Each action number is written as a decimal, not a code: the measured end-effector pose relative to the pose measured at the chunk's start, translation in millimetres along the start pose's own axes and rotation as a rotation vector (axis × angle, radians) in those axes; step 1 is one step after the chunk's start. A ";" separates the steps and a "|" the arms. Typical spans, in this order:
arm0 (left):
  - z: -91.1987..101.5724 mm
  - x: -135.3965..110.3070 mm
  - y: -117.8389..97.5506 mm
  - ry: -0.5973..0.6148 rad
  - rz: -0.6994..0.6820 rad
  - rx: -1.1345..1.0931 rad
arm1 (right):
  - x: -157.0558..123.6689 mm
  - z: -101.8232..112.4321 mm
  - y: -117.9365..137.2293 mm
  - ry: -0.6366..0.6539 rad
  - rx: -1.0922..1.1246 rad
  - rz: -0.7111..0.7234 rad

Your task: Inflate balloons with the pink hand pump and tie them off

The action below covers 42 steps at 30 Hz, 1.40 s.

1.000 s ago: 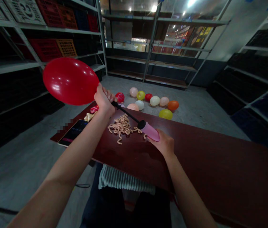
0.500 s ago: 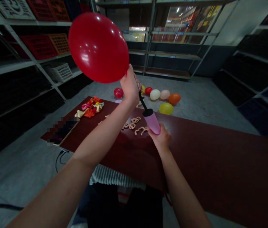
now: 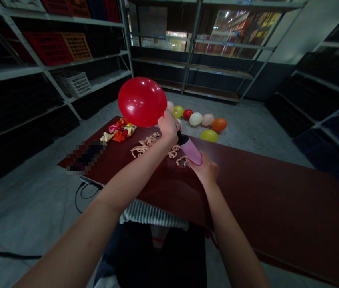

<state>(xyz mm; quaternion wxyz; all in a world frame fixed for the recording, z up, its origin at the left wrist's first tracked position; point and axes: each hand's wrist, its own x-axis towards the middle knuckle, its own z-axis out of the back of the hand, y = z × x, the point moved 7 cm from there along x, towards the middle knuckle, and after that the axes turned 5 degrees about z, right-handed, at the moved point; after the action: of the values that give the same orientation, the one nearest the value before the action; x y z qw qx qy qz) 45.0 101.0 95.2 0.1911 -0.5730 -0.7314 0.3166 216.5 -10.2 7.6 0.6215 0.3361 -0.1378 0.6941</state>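
My left hand (image 3: 168, 126) is closed around the neck of an inflated red balloon (image 3: 141, 101), at the black tip of a pink hand pump (image 3: 190, 150). The pump's rod is pushed in, so my left hand sits right against the pump body. My right hand (image 3: 205, 172) grips the lower end of the pump. Both hands hover over a dark red table (image 3: 262, 200). Under them lies a pile of pale, curly uninflated balloons (image 3: 145, 145).
A heap of coloured uninflated balloons (image 3: 119, 132) and a flat device (image 3: 85, 158) lie at the table's left end. Several inflated balloons (image 3: 205, 124) rest on the concrete floor beyond. Metal shelving with red and orange crates (image 3: 58, 46) lines the walls.
The pump rod has gone from extended to pushed in, bringing my left hand and the balloon down toward my right hand. The balloon swung up, then lowered again.
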 end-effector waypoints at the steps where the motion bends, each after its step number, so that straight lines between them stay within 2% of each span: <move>1: 7.9 -0.5 -4.1 -0.018 0.010 -0.013 | -0.4 0.1 3.7 0.017 -0.016 0.026; 8: 54.5 8.3 -44.4 -0.045 0.018 -0.099 | -3.6 0.7 21.4 0.064 -0.071 0.181; 14: 77.6 20.6 -94.5 -0.045 0.001 -0.124 | -3.7 -1.0 26.2 0.066 -0.104 0.242; 19: 73.6 18.8 -138.9 0.018 -0.056 -0.119 | -3.2 -0.7 28.4 0.055 -0.050 0.245; 23: 48.1 12.0 -149.9 0.108 -0.103 -0.084 | -3.0 -1.5 23.7 0.049 0.029 0.206; 29: -17.4 -4.5 -131.6 0.188 -0.169 -0.015 | -2.8 -2.0 1.7 0.009 0.107 0.051; 34: -70.0 -14.4 -95.0 0.252 -0.149 0.054 | -0.9 -4.0 -10.7 -0.029 0.196 -0.070; 38: -86.2 -21.0 -46.7 0.285 -0.138 0.139 | -0.3 -5.6 -16.8 -0.041 0.217 -0.163; 42: -77.6 -26.4 4.0 0.241 -0.049 0.130 | -0.5 -6.7 -20.2 -0.029 0.192 -0.215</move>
<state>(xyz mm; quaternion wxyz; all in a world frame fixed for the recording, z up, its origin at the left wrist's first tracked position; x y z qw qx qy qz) 104.9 95.2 151.0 0.3221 -0.5750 -0.6949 0.2875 233.8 -2.6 -2.2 0.6552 0.4169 -0.0427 0.6286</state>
